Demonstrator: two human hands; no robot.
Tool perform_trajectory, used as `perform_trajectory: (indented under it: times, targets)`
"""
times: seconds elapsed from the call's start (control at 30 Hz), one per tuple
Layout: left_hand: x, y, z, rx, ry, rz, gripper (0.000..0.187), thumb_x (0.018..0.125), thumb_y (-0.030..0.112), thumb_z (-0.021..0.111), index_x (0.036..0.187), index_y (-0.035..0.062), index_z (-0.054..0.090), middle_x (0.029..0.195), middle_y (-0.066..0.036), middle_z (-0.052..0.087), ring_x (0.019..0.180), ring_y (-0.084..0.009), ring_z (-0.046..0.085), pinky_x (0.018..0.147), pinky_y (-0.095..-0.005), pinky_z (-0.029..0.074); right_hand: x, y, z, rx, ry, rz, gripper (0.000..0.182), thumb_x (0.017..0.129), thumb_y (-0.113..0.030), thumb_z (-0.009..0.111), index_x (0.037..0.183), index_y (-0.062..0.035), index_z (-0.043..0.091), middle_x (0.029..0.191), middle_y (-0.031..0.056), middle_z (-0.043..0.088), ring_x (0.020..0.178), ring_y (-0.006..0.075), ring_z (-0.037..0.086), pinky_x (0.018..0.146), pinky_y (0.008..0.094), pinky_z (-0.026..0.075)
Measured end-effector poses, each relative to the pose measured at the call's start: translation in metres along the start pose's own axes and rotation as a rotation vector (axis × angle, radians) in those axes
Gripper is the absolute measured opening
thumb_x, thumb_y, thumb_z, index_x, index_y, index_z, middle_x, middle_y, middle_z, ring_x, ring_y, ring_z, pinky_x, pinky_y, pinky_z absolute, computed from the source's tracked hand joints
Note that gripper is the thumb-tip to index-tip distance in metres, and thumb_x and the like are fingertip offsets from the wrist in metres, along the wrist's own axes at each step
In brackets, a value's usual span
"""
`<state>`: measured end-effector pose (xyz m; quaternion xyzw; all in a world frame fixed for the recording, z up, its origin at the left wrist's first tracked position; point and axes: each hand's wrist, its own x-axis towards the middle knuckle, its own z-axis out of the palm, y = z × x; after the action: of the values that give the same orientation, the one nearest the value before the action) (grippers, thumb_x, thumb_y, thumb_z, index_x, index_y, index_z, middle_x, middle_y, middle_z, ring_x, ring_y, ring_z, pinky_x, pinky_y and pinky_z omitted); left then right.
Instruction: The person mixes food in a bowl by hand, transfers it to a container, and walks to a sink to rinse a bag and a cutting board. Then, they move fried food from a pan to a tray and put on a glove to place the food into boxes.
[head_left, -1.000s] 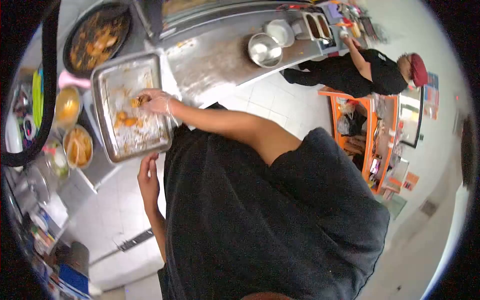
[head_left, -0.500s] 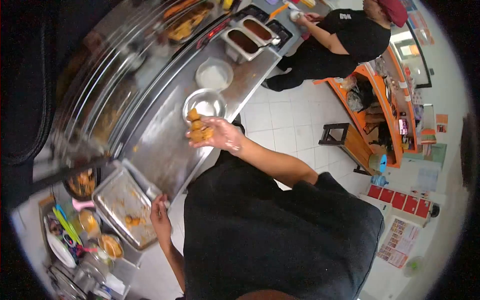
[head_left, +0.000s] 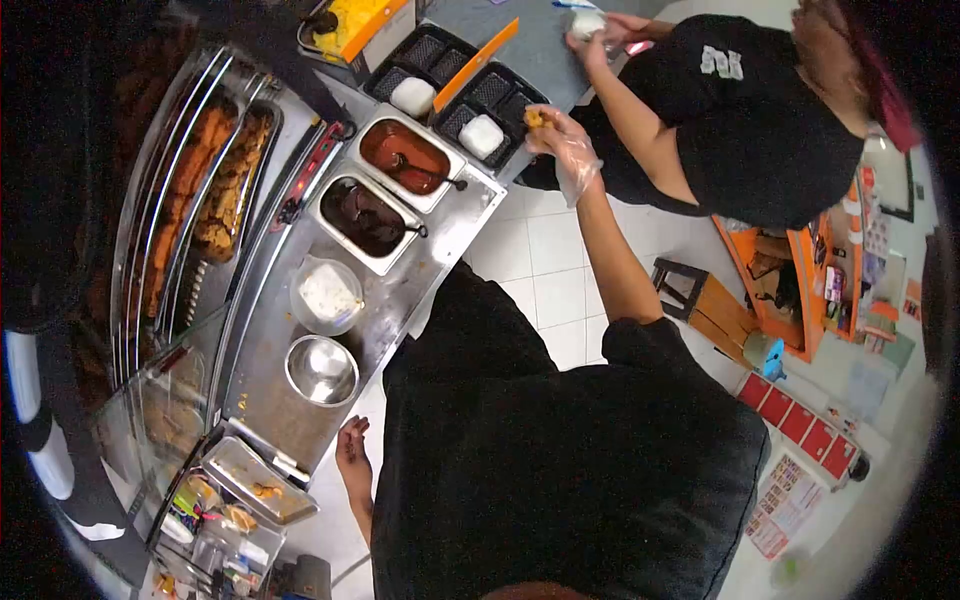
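Observation:
My right hand (head_left: 566,145), in a clear plastic glove, is closed around golden-brown fried pieces (head_left: 535,118). It hovers at the right edge of a black compartment tray (head_left: 505,95) that holds a white rice block (head_left: 481,136). Beside it, another black tray (head_left: 440,52) contains a similar rice block (head_left: 412,97). My left hand (head_left: 353,445) is bare and holds nothing, its fingers apart and loosely bent. It hangs by the counter's front edge, near the metal sheet pan (head_left: 225,455) with fried scraps on it.
The steel counter (head_left: 265,400) bears red (head_left: 430,150) and dark (head_left: 365,220) sauce pans, a white-filled bowl (head_left: 328,292) and a metal bowl (head_left: 322,370). A glass food display (head_left: 170,220) lines the left. A co-worker (head_left: 760,120) stands close by, holding something white.
My right hand has moved from over the metal bowl to the black trays, carrying the fried pieces. My left hand has come away from the sheet pan's edge. The view has shifted along the counter.

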<state>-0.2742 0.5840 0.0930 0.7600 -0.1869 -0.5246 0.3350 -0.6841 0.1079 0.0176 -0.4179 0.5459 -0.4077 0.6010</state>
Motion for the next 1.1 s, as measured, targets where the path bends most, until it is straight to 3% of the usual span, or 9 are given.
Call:
perform_trajectory:
  times: [0.07, 0.2, 0.27, 0.4, 0.53, 0.77, 0.87, 0.97, 1.1]
  targets:
    - [-0.004, -0.013, 0.014, -0.035, 0.041, -0.075, 0.036, 0.102, 0.027, 0.049, 0.123, -0.0023, 0.055, 0.117, -0.015, 0.064, 0.11, -0.0222, 0.06, 0.098, -0.0364, 0.042, 0.039, 0.001, 0.007, -0.485, -0.127, -0.192, 0.034, 0.086, -0.001, 0.058, 0.12, -0.0066, 0.06, 0.106, 0.0046, 0.062, 0.096, 0.0189, 0.062, 0.082, 0.0299, 0.054]
    - [-0.013, -0.022, 0.045, -0.073, 0.072, -0.159, 0.042, 0.101, 0.035, 0.05, 0.122, -0.0011, 0.055, 0.115, -0.014, 0.065, 0.107, -0.0206, 0.06, 0.095, -0.036, 0.042, 0.083, 0.03, 0.057, -0.75, -0.216, -0.462, 0.036, 0.084, -0.003, 0.062, 0.12, -0.0095, 0.061, 0.118, 0.0096, 0.062, 0.106, 0.0268, 0.06, 0.093, 0.0348, 0.049]
    - [-0.02, -0.006, 0.068, -0.347, 0.079, -0.177, 0.044, 0.1, 0.037, 0.052, 0.12, -0.0023, 0.056, 0.111, -0.013, 0.065, 0.103, -0.0185, 0.06, 0.092, -0.0335, 0.045, 0.095, 0.043, 0.07, -0.951, -0.377, -0.859, 0.037, 0.084, -0.006, 0.063, 0.12, -0.0099, 0.061, 0.126, 0.0156, 0.057, 0.119, 0.0336, 0.052, 0.101, 0.0399, 0.043]
    - [-0.028, -0.012, 0.087, -0.167, 0.149, -0.168, 0.044, 0.099, 0.036, 0.054, 0.117, -0.0037, 0.057, 0.107, -0.012, 0.066, 0.098, -0.0173, 0.06, 0.088, -0.032, 0.047, 0.096, 0.05, 0.061, -0.844, -0.386, -0.856, 0.038, 0.082, -0.006, 0.063, 0.12, -0.011, 0.061, 0.129, 0.0177, 0.054, 0.125, 0.0377, 0.045, 0.104, 0.0439, 0.039]
    - [-0.038, -0.02, 0.099, -0.42, 0.2, -0.185, 0.04, 0.099, 0.035, 0.055, 0.112, -0.0029, 0.06, 0.101, -0.009, 0.066, 0.09, -0.0152, 0.06, 0.083, -0.0298, 0.048, 0.098, 0.053, 0.037, -0.646, -0.008, -0.775, 0.024, 0.085, -0.003, 0.059, 0.107, -0.0071, 0.067, 0.098, 0.0156, 0.068, 0.091, 0.0335, 0.066, 0.08, 0.04, 0.054]
    - [-0.04, 0.021, 0.115, -0.386, 0.217, -0.176, 0.039, 0.099, 0.034, 0.054, 0.111, -0.0025, 0.059, 0.1, -0.009, 0.066, 0.088, -0.0147, 0.06, 0.081, -0.0293, 0.048, 0.117, 0.057, 0.048, -0.933, -0.226, -1.012, 0.024, 0.082, 0.004, 0.056, 0.099, -0.007, 0.069, 0.095, 0.0151, 0.068, 0.086, 0.0329, 0.066, 0.077, 0.0385, 0.054]
    - [-0.04, 0.018, 0.111, -0.194, 0.241, -0.156, 0.042, 0.099, 0.036, 0.054, 0.113, -0.0035, 0.057, 0.1, -0.01, 0.066, 0.09, -0.0163, 0.059, 0.082, -0.0299, 0.047, 0.123, 0.051, 0.05, -0.634, -0.124, -0.671, 0.024, 0.083, 0.002, 0.054, 0.099, -0.007, 0.069, 0.094, 0.0163, 0.067, 0.087, 0.0338, 0.064, 0.081, 0.0424, 0.052]
    - [-0.045, 0.02, 0.113, -0.201, 0.234, -0.16, 0.045, 0.099, 0.037, 0.053, 0.116, -0.0044, 0.055, 0.099, -0.01, 0.065, 0.091, -0.0174, 0.059, 0.082, -0.0304, 0.047, 0.128, 0.058, 0.053, -1.035, -0.268, -0.648, 0.021, 0.082, 0.0, 0.056, 0.097, -0.0059, 0.07, 0.097, 0.0167, 0.067, 0.088, 0.0342, 0.065, 0.083, 0.0419, 0.052]
    - [-0.048, 0.0, 0.106, -0.202, 0.216, -0.186, 0.045, 0.099, 0.037, 0.053, 0.118, -0.0044, 0.054, 0.1, -0.01, 0.065, 0.09, -0.0167, 0.059, 0.083, -0.03, 0.047, 0.128, 0.059, 0.065, -0.891, -0.222, -0.616, 0.019, 0.081, -0.004, 0.059, 0.095, -0.0083, 0.071, 0.097, 0.0137, 0.068, 0.088, 0.0341, 0.064, 0.082, 0.0419, 0.051]
